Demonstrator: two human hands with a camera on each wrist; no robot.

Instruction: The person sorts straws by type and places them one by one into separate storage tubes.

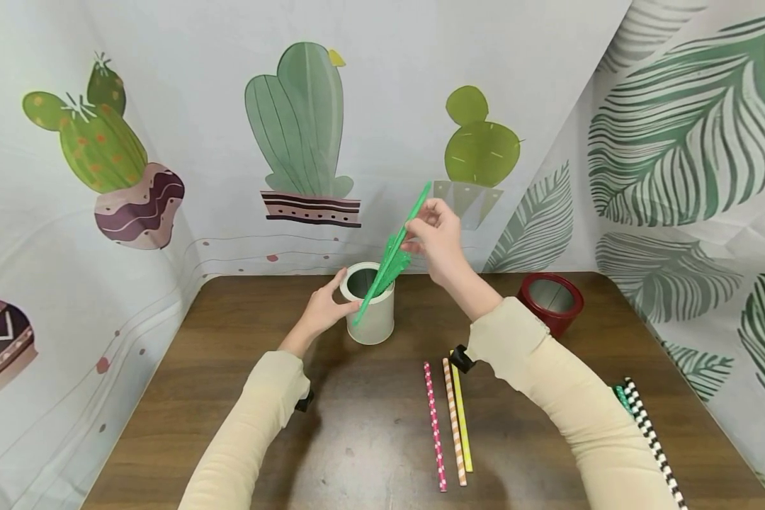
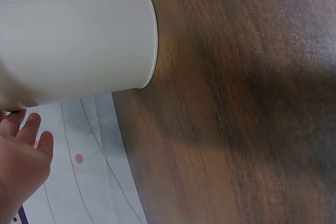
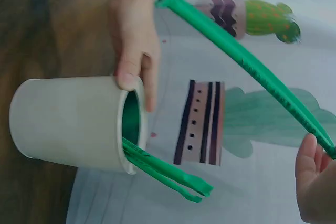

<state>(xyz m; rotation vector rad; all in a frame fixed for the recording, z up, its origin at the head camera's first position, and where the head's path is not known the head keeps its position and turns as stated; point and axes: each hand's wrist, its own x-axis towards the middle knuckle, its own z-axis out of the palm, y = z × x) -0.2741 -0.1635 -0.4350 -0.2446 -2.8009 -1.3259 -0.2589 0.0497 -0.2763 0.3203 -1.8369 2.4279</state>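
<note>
A cream-coloured can (image 1: 371,324) stands upright near the table's back edge. My left hand (image 1: 321,312) grips it at the rim, thumb on the near side and fingers on the far side. Above the can, my right hand (image 1: 438,237) pinches a green straw (image 1: 417,203) near its upper end. This straw slants down to the left, and in the right wrist view its lower end is outside the can. More green straws (image 3: 168,170) lean out of the can's mouth in that view. Only the can's side (image 2: 79,45) and part of the left hand (image 2: 23,161) show in the left wrist view.
A dark red can (image 1: 557,327) stands at the back right. Pink dotted (image 1: 435,425), orange-striped (image 1: 455,425) and yellow (image 1: 463,425) straws lie mid-table. A black-and-white checked straw (image 1: 653,439) and a green one (image 1: 622,398) lie by the right sleeve. A patterned cloth hangs behind.
</note>
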